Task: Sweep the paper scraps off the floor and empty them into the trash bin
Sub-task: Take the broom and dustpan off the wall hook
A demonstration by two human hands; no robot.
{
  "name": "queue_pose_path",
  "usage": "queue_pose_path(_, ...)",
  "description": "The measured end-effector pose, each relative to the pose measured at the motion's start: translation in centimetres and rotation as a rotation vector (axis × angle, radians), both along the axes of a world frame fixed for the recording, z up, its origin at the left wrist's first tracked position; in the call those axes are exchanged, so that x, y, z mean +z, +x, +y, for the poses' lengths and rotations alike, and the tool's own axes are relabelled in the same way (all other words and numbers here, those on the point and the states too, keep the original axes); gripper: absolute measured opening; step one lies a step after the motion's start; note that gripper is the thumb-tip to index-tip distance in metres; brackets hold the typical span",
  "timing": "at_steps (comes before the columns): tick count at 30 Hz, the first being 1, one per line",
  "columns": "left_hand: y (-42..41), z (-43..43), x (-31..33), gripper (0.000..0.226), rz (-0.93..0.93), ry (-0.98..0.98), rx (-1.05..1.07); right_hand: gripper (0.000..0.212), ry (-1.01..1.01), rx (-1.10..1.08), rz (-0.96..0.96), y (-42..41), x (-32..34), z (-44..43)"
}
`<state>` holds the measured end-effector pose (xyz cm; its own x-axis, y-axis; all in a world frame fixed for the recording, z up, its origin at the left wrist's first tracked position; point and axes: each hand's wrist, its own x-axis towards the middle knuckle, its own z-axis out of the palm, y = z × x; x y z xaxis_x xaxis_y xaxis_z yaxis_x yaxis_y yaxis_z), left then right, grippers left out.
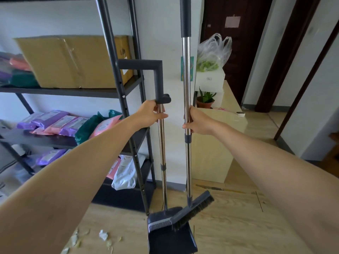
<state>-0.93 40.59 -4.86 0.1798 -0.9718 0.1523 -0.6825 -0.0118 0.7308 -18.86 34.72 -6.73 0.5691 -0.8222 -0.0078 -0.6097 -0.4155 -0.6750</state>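
Note:
My left hand grips the metal pole of a dark grey dustpan, just below its bent grey handle. The pan hangs or stands at the floor in front of me. My right hand grips the steel pole of a broom, whose dark brush head sits tilted over the pan's upper edge. White and pale yellow paper scraps lie scattered on the wooden floor at the lower left. No trash bin is in view.
A dark metal shelf rack with a cardboard box and coloured packets stands to the left. A pale cabinet with a potted plant and plastic bag sits behind the broom. A dark door lies beyond.

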Motion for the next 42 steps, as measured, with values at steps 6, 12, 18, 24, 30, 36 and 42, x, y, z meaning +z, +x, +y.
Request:
queue_pose_path(6,3.1,8.6,-1.0,0.030,-0.024,0.051,-0.057,0.024,-0.009,-0.075,-0.012,2.6,-1.5,8.5)
queue_pose_path(12,5.7,16.8,-2.8,0.031,-0.073,0.014,-0.085,0.026,0.003,-0.126,-0.013,4.6,-3.6,17.9)
queue_pose_path(18,6.5,24.1,-3.9,0.035,-0.050,0.087,-0.125,0.023,0.063,-0.122,-0.051,5.4,-5.4,25.8)
queue_pose_path(24,7.1,31.1,-5.4,0.026,-0.003,0.101,-0.077,0.027,0.101,-0.081,-0.049,5.9,-7.1,32.3)
queue_pose_path(30,8.5,39.1,-8.0,0.031,0.053,0.141,0.072,0.040,0.137,-0.035,-0.032,6.8,-9.3,39.4)
queue_pose_path(36,10.3,45.9,-9.2,0.040,0.113,0.114,0.147,0.031,0.163,0.012,0.021,9.6,-10.6,44.4)
queue_pose_path(42,14.4,50.0,-10.0,0.042,0.160,0.119,0.208,0.019,0.140,0.072,0.049,14.3,-10.5,48.3)
